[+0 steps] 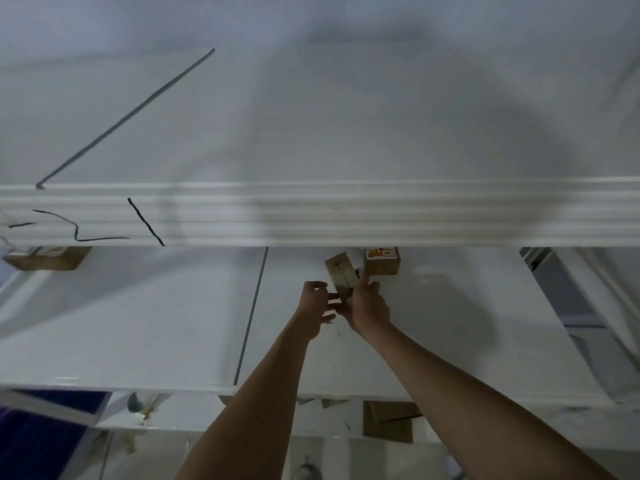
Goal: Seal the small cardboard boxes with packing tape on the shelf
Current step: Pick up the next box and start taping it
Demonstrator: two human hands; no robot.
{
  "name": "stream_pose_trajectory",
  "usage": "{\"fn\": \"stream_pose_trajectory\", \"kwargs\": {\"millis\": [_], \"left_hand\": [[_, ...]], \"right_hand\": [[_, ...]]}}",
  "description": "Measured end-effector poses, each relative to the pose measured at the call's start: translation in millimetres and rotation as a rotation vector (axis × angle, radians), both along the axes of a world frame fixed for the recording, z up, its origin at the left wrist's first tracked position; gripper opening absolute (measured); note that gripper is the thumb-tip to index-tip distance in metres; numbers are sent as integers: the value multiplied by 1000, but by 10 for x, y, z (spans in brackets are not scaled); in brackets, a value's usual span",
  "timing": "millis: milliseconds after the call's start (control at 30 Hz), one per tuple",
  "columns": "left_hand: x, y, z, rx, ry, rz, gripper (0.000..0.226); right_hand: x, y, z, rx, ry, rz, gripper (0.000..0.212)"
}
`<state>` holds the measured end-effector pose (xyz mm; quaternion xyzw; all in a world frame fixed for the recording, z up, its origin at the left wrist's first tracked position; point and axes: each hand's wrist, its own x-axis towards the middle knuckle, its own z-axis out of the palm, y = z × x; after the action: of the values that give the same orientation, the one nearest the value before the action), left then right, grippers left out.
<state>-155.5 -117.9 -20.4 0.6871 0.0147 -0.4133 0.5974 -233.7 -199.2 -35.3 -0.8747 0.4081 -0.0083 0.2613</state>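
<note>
Cardboard, brown and plain, made up the small rectangular box (341,273) held tilted above the white shelf board (138,323), one face carrying dark handwritten marks. The right hand (369,306) gripped its lower end, fingers curled round it from the right. The left hand (317,306) was close beside it on the left, fingers bent toward the box's lower edge; whether they pinched tape or only touched could not be told through the blur.

Just behind, a second small brown cardboard box with a red-and-yellow label (382,260) sat on the shelf board near the back, partly hidden by the white ribbed beam (346,216) of the shelf above. Black pen lines (145,221) crossed that beam at the left.

A thin dark seam (254,313) divided the shelf board into two panels. Far left, another brown cardboard box (52,258) rested under the beam. Below the front edge, a flat brown cardboard piece (389,422) showed on a lower level, and dark blue fabric (41,434) filled the lower left corner.
</note>
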Motion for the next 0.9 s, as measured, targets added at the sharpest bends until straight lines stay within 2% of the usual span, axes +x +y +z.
{"fn": "stream_pose_trajectory", "kwargs": {"millis": [100,200,267,367,500,633,767,900], "left_hand": [[-93,165,-22,-39,-47,27,37],[-98,337,-70,-42,-60,43,33],[-125,422,-88,-71,19,-30,35],[-176,515,-148,-34,29,-84,36],[-246,673,-340,77,-13,-105,39],[-293,772,-506,195,-116,-157,37],[-267,774,-549,327,-325,-228,35],[-298,735,-540,373,-466,-276,38]], "right_hand": [[-128,13,96,100,-195,-113,83],[-274,41,277,447,-437,-227,66],[-386,120,315,692,-461,-250,55],[-550,253,272,796,-393,-244,46],[-707,393,95,624,-263,-161,28],[-723,563,-21,499,-148,-95,44],[-713,579,-60,356,-78,-72,35],[-657,602,-52,348,-18,-109,38]]}}
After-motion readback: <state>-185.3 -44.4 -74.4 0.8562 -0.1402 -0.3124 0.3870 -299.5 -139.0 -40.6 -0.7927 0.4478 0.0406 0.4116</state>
